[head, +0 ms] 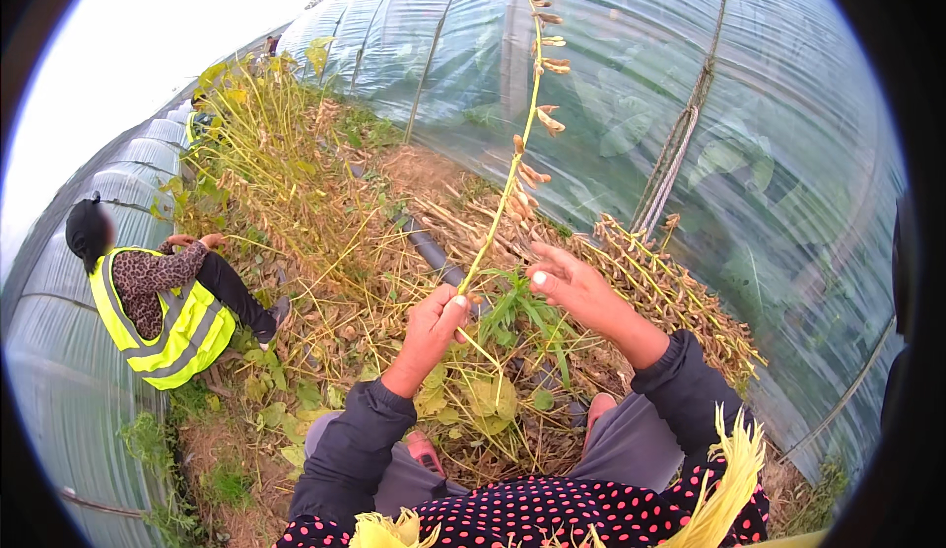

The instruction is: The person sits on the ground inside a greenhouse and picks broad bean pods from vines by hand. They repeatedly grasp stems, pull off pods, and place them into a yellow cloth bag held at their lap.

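My left hand (437, 325) grips the lower end of a yellow-green soybean stalk (502, 204). The stalk rises nearly upright, slightly tilted to the right, with dry brown pods (520, 200) along its upper length. A bent lower piece of stem hangs below the fist. My right hand (575, 286) is held apart to the right of the stalk, fingers slightly curled and nothing visible in them. Beyond that hand, a pile of cut stalks full of pods (680, 289) lies along the plastic greenhouse wall.
A person in a yellow safety vest (174, 333) sits at the left beside another plastic tunnel (66, 370). Standing yellowing plants (273, 156) fill the row ahead. A black hose (430, 248) crosses the littered ground. A rope (676, 156) runs down the greenhouse film (776, 141).
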A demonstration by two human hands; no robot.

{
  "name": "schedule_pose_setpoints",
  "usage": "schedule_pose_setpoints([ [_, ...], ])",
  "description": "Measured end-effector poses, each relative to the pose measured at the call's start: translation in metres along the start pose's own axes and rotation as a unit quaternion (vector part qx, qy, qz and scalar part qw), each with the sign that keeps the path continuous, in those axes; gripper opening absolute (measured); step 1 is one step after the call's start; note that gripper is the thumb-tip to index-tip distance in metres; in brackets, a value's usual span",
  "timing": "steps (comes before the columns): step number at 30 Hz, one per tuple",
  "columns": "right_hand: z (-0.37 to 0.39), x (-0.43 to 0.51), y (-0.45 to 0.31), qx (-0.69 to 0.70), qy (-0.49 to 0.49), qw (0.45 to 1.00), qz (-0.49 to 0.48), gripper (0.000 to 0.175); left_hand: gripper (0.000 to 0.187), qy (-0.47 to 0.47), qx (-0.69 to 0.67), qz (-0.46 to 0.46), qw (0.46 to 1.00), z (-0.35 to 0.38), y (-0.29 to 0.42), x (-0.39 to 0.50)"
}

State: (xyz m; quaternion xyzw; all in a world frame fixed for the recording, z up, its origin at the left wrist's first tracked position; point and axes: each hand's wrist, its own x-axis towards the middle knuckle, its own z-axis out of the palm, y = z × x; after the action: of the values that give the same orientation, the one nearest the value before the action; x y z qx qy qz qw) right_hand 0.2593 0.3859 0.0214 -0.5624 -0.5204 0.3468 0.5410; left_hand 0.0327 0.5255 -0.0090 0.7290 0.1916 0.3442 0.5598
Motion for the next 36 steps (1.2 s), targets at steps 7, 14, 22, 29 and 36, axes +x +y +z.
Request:
schedule_pose_setpoints([
  [7, -0.008, 0.027, -0.001, 0.312, 0.117, 0.943, -0.009, 0.058, 0.013, -0.023, 0.125, 0.05, 0.991, 0.021, -0.022, -0.016],
  [14, -0.017, 0.023, 0.012, 0.396, -0.065, 0.915, -0.026, 0.054, 0.009, -0.051, 0.229, 0.072, 0.969, 0.033, -0.024, -0.021],
  [22, -0.011, 0.015, 0.009, 0.305, -0.056, 0.95, -0.043, 0.051, 0.023, -0.115, 0.157, -0.008, 0.981, 0.032, -0.026, -0.018],
  [29, -0.04, 0.018, 0.01, 0.344, 0.041, 0.935, -0.073, 0.04, 0.051, -0.048, -0.002, -0.002, 0.999, -0.004, -0.027, 0.001],
  [36, -0.057, 0.014, 0.019, 0.364, 0.043, 0.923, -0.115, 0.041, 0.024, 0.002, 0.123, 0.009, 0.992, -0.015, -0.021, 0.006],
])
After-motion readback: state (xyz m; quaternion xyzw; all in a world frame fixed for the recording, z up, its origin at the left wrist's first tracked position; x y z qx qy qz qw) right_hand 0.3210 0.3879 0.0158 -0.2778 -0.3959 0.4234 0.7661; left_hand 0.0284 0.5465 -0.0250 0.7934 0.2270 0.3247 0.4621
